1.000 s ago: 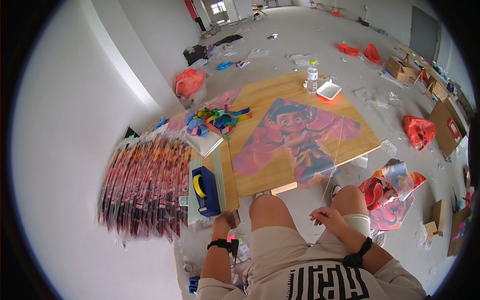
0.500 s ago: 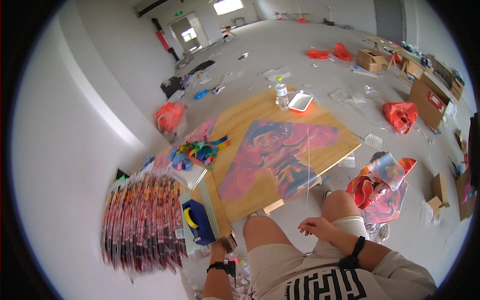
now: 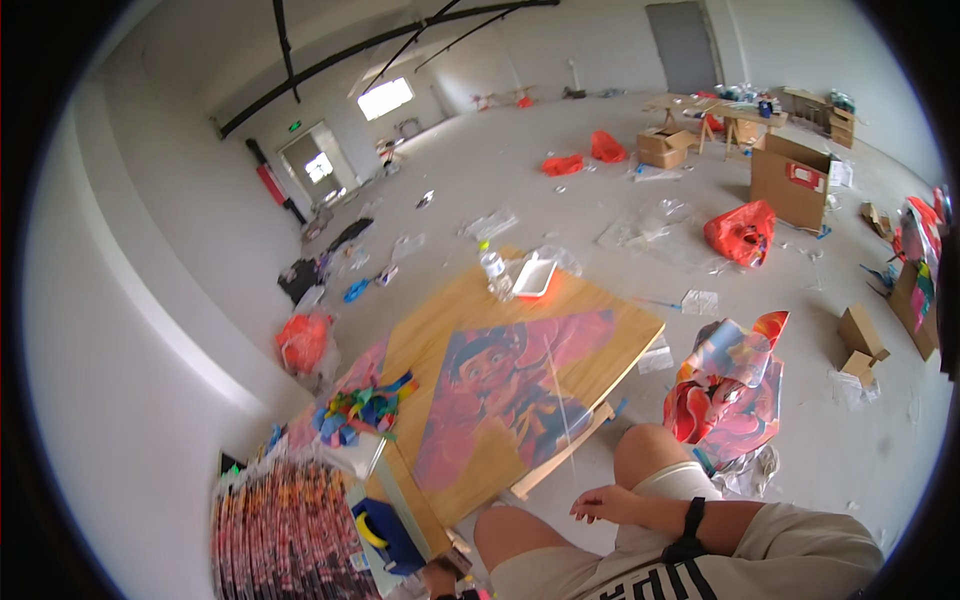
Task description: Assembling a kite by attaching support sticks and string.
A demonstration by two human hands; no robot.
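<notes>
My right hand (image 3: 597,505) hangs just off the near edge of the wooden board (image 3: 610,350), in front of my knees. Its fingers are loosely bent and hold nothing I can see. Low by the board's near left corner is my left hand (image 3: 440,577). Its fingers are hidden, so any hold is unclear. Beside it stands a blue tape dispenser (image 3: 402,548) with a yellow roll. A printed cartoon-figure sheet (image 3: 485,375) lies flat on the board. To its left sits a heap of colourful ribbon strips (image 3: 365,410).
A clear bottle (image 3: 496,275) and a white tray (image 3: 535,279) stand at the board's far end. Packed printed bags (image 3: 285,530) crowd the left side. Crumpled printed film (image 3: 725,395), a red bag (image 3: 742,235) and cardboard boxes (image 3: 790,180) lie on the floor to the right.
The view has tipped up and turned right, so the board appears lower and further left. My right hand stays loosely bent; my left hand now shows only at the lower edge.
</notes>
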